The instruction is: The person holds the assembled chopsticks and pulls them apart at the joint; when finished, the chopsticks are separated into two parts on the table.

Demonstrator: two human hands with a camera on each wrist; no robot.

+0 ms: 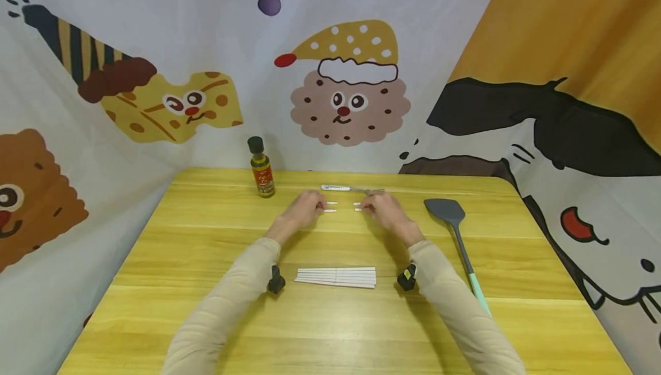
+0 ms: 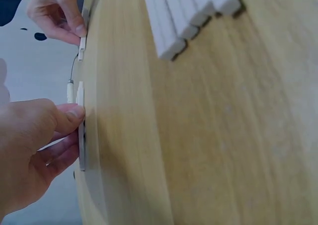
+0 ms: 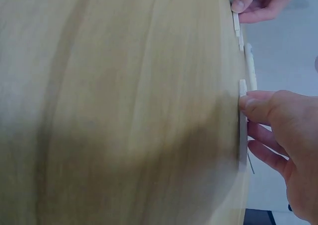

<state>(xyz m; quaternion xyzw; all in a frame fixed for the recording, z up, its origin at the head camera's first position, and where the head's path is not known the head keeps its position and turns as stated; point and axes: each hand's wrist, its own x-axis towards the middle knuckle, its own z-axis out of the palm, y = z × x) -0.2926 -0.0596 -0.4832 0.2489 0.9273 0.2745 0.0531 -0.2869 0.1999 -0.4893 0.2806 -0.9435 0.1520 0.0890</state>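
Note:
My left hand [image 1: 306, 207] pinches a thin white strip [image 2: 82, 145] with a narrower, stepped end, low at the far part of the table. Opposite it, my right hand [image 1: 386, 212] pinches a similar white strip [image 3: 243, 135] between thumb and fingers. In the head view two white ends stick out from beside each hand, pointing toward the other hand with a gap between them. The rest of these strips is hidden by the hands. Close behind the hands lies a slim tool with a white handle [image 1: 335, 188] and a thin metal shaft, partly covered by the right hand.
Several white strips [image 1: 335, 277] lie side by side, slightly fanned, between my forearms. A dark-capped bottle [image 1: 263, 175] stands at the back left. To the right rests a grey spatula [image 1: 448, 211] with a mint-green handle. A patterned cloth [image 1: 217, 31] hangs behind the table.

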